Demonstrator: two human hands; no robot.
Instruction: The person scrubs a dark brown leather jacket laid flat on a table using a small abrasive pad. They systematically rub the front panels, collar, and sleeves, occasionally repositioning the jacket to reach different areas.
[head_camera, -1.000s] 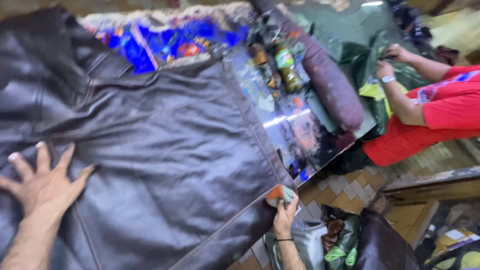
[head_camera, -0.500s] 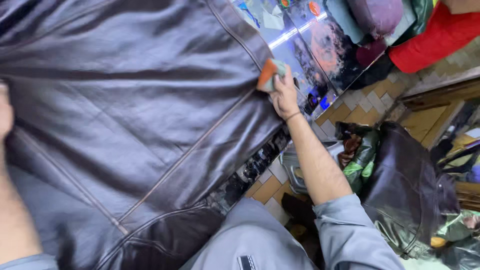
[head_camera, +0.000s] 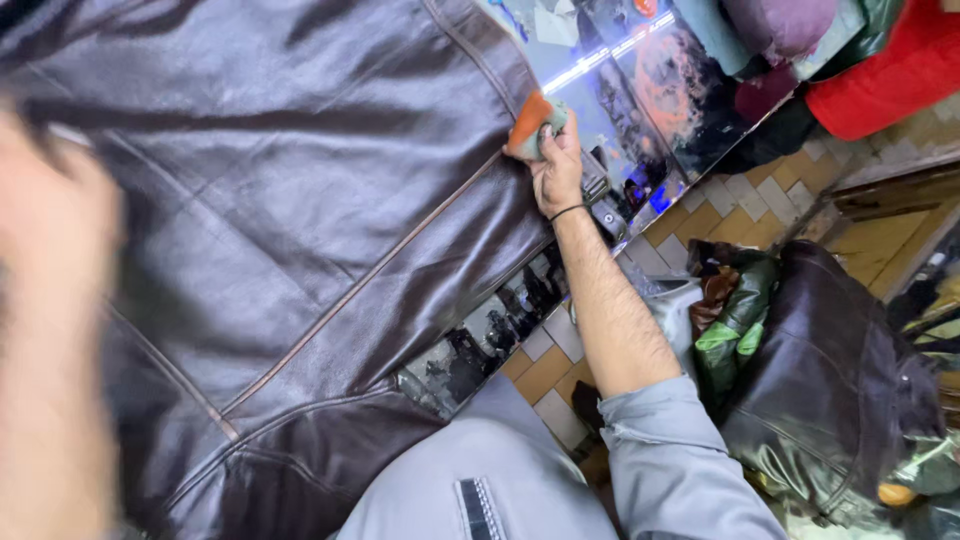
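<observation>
Two hands at work | right hand (head_camera: 556, 170) grips orange-green sponge (head_camera: 534, 125) at right edge of dark leather jacket (head_camera: 300, 220) spread on glossy table (head_camera: 640, 120) | left hand (head_camera: 55, 250) blurred near left, grip unclear | best: light, even strokes along seam.

I am seeing the right hand (head_camera: 556, 168) reaching forward and away from the body, the arm stretching almost straight from a rolled-up grey sleeve. The forearm is bare, and a thin dark band is circling the wrist. The fingers (head_camera: 548, 132) are curling closed, the grip wrapping tight around something small, knuckles facing up. The left hand (head_camera: 50, 210) is sitting close to the camera at the left edge, heavily blurred; I am unable to tell whether its fingers are spread or curled.
</observation>
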